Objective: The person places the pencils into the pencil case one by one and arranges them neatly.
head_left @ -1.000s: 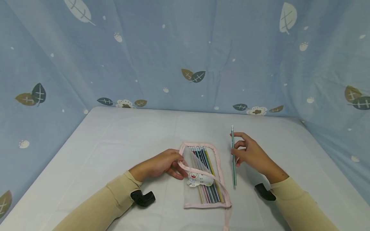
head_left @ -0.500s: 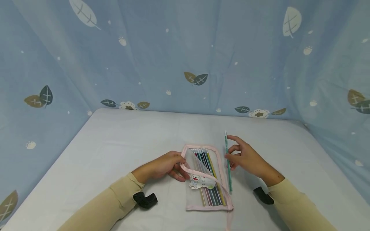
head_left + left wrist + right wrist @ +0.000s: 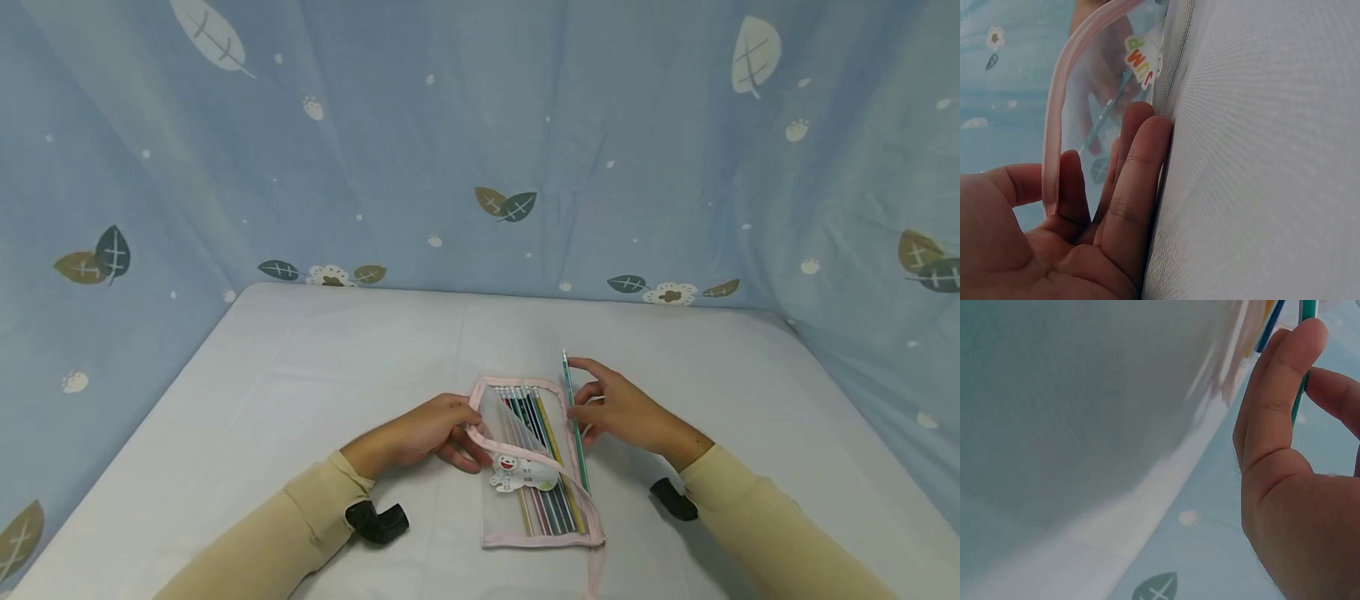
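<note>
A see-through mesh pencil case (image 3: pixel 536 542) with pink trim lies on the white table, several pencils (image 3: pixel 553 508) side by side in it. My left hand (image 3: pixel 435 429) pinches the pink edge (image 3: pixel 1054 137) of its lifted flap between thumb and forefinger, other fingers underneath. A green pencil (image 3: pixel 577 437) is held by my right hand (image 3: pixel 618 408) between thumb and fingers, its eraser end pointing away. It overlaps the case's right edge in the head view. In the right wrist view, the green pencil (image 3: pixel 1299 406) shows between the thumb and fingers.
A label with a cartoon figure (image 3: pixel 523 473) sits on the case's front. A pink strap (image 3: pixel 595 571) trails from its lower right corner. Black wrist-camera mounts (image 3: pixel 377 522) are on both sleeves. A blue leaf-patterned curtain (image 3: pixel 420 150) hangs behind the white tabletop (image 3: pixel 337 350).
My right hand has moved left with the green pencil, from beside the case to its right edge. My left hand keeps its pinch on the flap.
</note>
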`<act>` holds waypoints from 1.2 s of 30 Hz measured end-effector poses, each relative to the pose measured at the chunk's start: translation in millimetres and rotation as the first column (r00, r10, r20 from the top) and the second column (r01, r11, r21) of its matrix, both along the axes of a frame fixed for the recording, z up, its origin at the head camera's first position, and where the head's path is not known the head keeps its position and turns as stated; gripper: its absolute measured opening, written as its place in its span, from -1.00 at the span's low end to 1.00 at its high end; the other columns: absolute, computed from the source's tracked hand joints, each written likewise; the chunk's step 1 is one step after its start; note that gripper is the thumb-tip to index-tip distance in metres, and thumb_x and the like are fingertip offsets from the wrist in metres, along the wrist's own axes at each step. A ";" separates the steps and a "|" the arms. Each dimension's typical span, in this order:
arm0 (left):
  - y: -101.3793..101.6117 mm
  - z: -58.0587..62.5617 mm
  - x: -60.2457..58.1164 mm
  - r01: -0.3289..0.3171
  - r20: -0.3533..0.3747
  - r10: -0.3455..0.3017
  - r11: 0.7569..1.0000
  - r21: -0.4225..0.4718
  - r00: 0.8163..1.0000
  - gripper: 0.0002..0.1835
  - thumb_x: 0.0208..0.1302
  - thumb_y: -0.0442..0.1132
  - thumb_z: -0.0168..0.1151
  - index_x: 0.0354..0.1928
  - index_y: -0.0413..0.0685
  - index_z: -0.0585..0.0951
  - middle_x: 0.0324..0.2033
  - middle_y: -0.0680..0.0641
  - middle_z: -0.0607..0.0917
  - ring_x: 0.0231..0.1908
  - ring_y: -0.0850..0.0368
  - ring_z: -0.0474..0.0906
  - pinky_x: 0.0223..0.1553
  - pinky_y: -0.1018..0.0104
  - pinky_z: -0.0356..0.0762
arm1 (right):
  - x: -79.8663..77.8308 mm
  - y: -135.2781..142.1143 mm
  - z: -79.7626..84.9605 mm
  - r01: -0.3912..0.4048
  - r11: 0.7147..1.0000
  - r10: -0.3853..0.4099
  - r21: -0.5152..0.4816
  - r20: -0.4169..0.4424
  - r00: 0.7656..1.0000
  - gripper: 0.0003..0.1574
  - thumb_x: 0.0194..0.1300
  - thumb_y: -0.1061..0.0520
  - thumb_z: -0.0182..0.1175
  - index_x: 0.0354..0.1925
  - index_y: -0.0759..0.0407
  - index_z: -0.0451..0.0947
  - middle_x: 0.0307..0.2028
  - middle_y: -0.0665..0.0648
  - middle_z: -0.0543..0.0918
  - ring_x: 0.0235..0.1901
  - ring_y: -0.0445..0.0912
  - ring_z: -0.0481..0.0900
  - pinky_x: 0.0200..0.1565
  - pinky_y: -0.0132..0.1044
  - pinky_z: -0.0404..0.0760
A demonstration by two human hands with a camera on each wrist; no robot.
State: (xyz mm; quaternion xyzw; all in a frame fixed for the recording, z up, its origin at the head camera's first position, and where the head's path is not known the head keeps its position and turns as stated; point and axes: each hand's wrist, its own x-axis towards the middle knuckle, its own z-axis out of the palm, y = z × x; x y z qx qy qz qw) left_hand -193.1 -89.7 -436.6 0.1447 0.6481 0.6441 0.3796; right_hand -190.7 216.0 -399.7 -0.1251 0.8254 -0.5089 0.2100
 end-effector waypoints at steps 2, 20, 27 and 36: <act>-0.5 0.5 0.9 -0.003 0.000 0.003 1.000 0.001 1.000 -0.68 0.51 -0.24 -0.12 -0.08 -0.39 0.52 -0.17 -0.36 0.74 -0.24 -0.02 0.76 -0.16 0.09 0.78 | -1.6 -2.8 -0.1 -0.005 1.000 0.005 0.011 0.024 1.000 0.03 0.38 0.25 0.22 0.57 0.17 -0.15 -0.18 0.32 0.57 -0.39 0.05 0.70 -0.33 -0.10 0.79; -1.1 -1.4 -0.3 -0.008 0.001 0.008 1.000 0.010 1.000 -0.69 0.50 -0.24 -0.12 -0.08 -0.38 0.52 -0.17 -0.34 0.75 -0.25 -0.01 0.76 -0.16 0.08 0.78 | 0.8 -25.8 -3.8 -0.049 0.983 0.052 0.177 -0.013 0.999 -0.02 0.30 0.30 0.27 0.54 0.21 0.02 -0.26 0.23 0.52 -0.61 -0.04 0.66 -0.47 -0.14 0.75; -0.2 -1.4 -0.7 0.001 0.000 -0.001 1.000 0.013 1.000 -0.67 0.50 -0.25 -0.13 -0.10 -0.41 0.53 -0.16 -0.37 0.74 -0.25 -0.01 0.76 -0.17 0.09 0.78 | 7.1 -33.9 -0.1 -0.018 0.954 0.047 0.301 -0.088 0.995 -0.08 0.25 0.33 0.29 0.49 0.20 0.14 -0.39 0.17 0.55 -0.63 -0.08 0.63 -0.51 -0.26 0.66; -0.7 0.6 0.5 0.012 -0.005 -0.012 1.000 0.009 1.000 -0.67 0.52 -0.24 -0.13 -0.09 -0.41 0.52 -0.14 -0.36 0.74 -0.23 -0.01 0.75 -0.17 0.11 0.78 | 16.2 -37.5 5.1 -0.039 0.936 0.085 0.350 -0.117 0.990 -0.16 0.27 0.31 0.31 0.44 0.32 0.23 -0.36 0.13 0.56 -0.64 -0.12 0.62 -0.55 -0.33 0.64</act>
